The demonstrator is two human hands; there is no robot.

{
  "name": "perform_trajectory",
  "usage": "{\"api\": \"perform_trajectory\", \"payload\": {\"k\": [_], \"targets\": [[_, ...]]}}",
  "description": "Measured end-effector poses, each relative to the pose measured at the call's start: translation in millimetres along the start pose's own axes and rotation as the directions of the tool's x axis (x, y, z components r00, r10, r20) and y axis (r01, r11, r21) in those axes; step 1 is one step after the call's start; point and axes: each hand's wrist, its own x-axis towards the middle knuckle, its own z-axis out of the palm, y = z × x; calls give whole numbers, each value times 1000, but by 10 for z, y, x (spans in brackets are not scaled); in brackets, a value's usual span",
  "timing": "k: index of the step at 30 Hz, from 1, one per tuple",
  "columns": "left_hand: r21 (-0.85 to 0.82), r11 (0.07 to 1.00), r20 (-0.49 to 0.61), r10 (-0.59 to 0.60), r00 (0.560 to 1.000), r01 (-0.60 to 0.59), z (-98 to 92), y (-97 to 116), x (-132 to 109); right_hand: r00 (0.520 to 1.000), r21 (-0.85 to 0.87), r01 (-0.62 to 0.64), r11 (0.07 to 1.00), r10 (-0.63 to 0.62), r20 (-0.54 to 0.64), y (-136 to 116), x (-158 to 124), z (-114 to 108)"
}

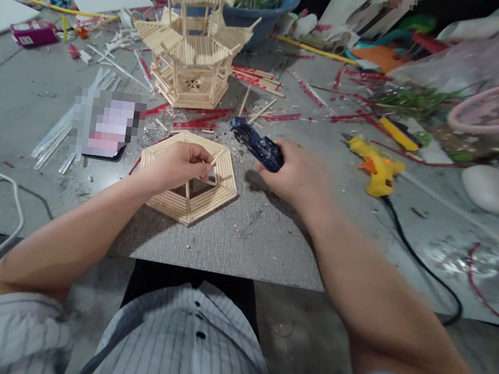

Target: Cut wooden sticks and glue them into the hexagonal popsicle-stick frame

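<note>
My left hand [178,165] is over a flat hexagonal frame [214,201] made of thin wooden sticks, which lies near the table's front edge. Between its thumb and fingers is a short wooden stick [218,157], slanting up to the right. Spoke-like sticks cross the frame's open middle; my hand hides part of it. To the right, my right hand [299,175] is closed around a worn dark blue hand tool [258,144], whose end points left, toward the frame. The exact kind of tool is unclear. Behind the frame stands a tiered stick pagoda [198,50].
A yellow glue gun [376,169] with a black cord lies right, near a white mouse [493,190]. Left are a phone [110,127] and clear glue sticks [64,119]. A blue basin [270,16] stands behind. Red wrapper strips [194,121] and stick scraps litter the table.
</note>
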Motion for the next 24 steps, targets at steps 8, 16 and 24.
{"api": "perform_trajectory", "payload": {"k": [8,16,24], "targets": [[282,957,114,-99,989,63,-50,84,-35,1000,-32,4,999,-3,19,-4,-3,7],[479,877,220,-140,965,18,-35,121,-32,992,-78,-58,995,66,111,-71,-8,-49],[520,853,258,-119,959,-34,-27,120,-36,989,-97,-47,994,60,136,-91,-14,-66]]}}
